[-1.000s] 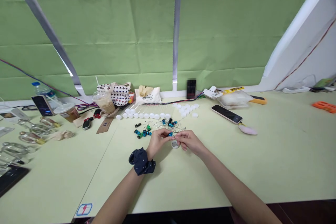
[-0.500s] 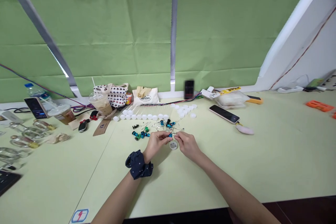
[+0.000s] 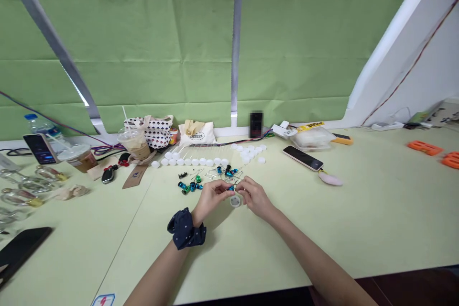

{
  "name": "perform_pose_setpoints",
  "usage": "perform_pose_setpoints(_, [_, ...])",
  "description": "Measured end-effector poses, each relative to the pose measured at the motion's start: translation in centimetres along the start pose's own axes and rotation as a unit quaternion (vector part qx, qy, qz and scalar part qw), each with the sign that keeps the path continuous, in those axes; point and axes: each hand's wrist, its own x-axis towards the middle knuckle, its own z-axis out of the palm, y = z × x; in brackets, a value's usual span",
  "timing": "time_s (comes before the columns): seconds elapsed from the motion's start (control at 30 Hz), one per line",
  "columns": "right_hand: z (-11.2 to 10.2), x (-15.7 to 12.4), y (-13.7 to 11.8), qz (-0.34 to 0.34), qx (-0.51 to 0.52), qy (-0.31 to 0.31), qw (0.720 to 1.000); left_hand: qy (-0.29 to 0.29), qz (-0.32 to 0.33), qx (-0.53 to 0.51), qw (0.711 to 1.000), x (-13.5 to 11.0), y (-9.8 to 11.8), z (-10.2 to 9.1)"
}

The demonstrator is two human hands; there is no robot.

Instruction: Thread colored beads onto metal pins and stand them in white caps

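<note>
My pinched right hand [image 3: 256, 198] no longer hides the round white cap [image 3: 234, 201]; left hand [image 3: 211, 201] clamps shiny blue cylinder [image 3: 231, 188]; ten o'clock, clear plastic cup [image 3: 126, 136] holds brown drink [image 3: 139, 151]

Pale table [image 3: 322, 229]: white caps [image 3: 202, 162], blue parts [image 3: 192, 186], phone [image 3: 303, 158].

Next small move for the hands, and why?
Probably bring the right hand slightly closer to the small blue part, bracing with the left hand: the left pinches that part, and the right is pinched shut just beside it. Whether the right holds something is too small to tell.
</note>
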Motion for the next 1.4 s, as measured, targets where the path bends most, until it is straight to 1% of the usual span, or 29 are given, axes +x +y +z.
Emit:
perform_pose_setpoints(0.17, [0.5, -0.2, 0.1, -0.044, -0.111, 0.024, 0.993, -0.006, -0.008, -0.019, 1.000, -0.3, 0.0, 0.4])
perform_pose_setpoints(0.3, [1.6, -0.7, 0.5, -0.062, -0.226, 0.054, 0.971, -0.003, -0.029, -0.048, 0.998, -0.3, 0.2, 0.8])
perform_pose_setpoints(0.37, [2.0, -0.9, 0.7, -0.062, -0.248, 0.064, 0.965, -0.005, -0.042, -0.059, 0.997, -0.2, 0.2, 0.9])
perform_pose_setpoints(0.4, [2.0, -0.9, 0.7, -0.060, -0.239, 0.066, 0.967, -0.005, -0.047, -0.063, 0.997, -0.2, 0.2, 0.8])
perform_pose_setpoints(0.43, [2.0, -0.9, 0.7, -0.057, -0.216, 0.069, 0.972, -0.004, -0.051, -0.066, 0.997, -0.1, 0.1, 0.8])
perform_pose_setpoints(0.5, [1.9, -0.7, 0.6, -0.041, -0.128, 0.073, 0.988, 0.003, -0.048, -0.066, 0.997, 0.0, 0.1, 0.5])
perform_pose_setpoints(0.57, [1.6, -0.3, 0.5, 0.001, -0.001, 0.065, 0.998, 0.006, -0.035, -0.063, 0.997, 0.1, 0.1, 0.1])
perform_pose_setpoints(0.6, [1.5, -0.2, 0.5, 0.029, 0.067, 0.056, 0.996, 0.005, -0.028, -0.062, 0.998, 0.2, 0.0, -0.1])
perform_pose_setpoints(0.67, [1.2, 0.1, 0.5, 0.081, 0.184, 0.025, 0.979, 0.003, -0.018, -0.059, 0.998, 0.3, 0.0, -0.4])
perform_pose_setpoints(0.73, [1.0, 0.3, 0.7, 0.109, 0.259, -0.002, 0.960, 0.006, -0.010, -0.058, 0.998, 0.3, 0.1, -0.6])
perform_pose_setpoints(0.8, [0.8, 0.4, 0.8, 0.123, 0.301, -0.018, 0.945, 0.006, -0.005, -0.060, 0.998, 0.3, 0.1, -0.6])
perform_pose_setpoints(0.9, [0.6, 0.4, 1.0, 0.152, 0.334, -0.019, 0.930, 0.000, -0.006, -0.065, 0.998, 0.2, 0.2, -0.4])
perform_pose_setpoints(0.97, [0.6, 0.4, 0.9, 0.161, 0.320, -0.002, 0.933, 0.002, -0.008, -0.064, 0.998, 0.2, 0.2, -0.3])
perform_pose_setpoints(1.03, [0.7, 0.3, 0.6, 0.144, 0.267, 0.032, 0.952, 0.003, -0.012, -0.063, 0.998, 0.1, 0.2, -0.2])
perform_pose_setpoints(1.13, [0.9, 0.0, 0.2, 0.076, 0.127, 0.089, 0.985, 0.001, -0.022, -0.066, 0.998, 0.1, 0.2, 0.0])
perform_pose_setpoints(1.2, [0.9, -0.1, 0.1, 0.025, 0.044, 0.105, 0.993, 0.004, -0.024, -0.071, 0.997, 0.1, 0.2, 0.1])
perform_pose_setpoints(1.27, [0.9, -0.2, 0.1, -0.009, 0.002, 0.099, 0.995, 0.007, -0.027, -0.075, 0.997, 0.1, 0.1, 0.1])
perform_pose_setpoints(1.3, [0.9, -0.1, 0.2, -0.015, -0.004, 0.092, 0.996, 0.007, -0.030, -0.077, 0.997, 0.1, 0.0, 0.1])
perform_pose_setpoints(1.4, [0.8, 0.0, 0.3, 0.000, 0.028, 0.058, 0.998, -0.001, -0.031, -0.072, 0.997, 0.1, -0.1, 0.1])
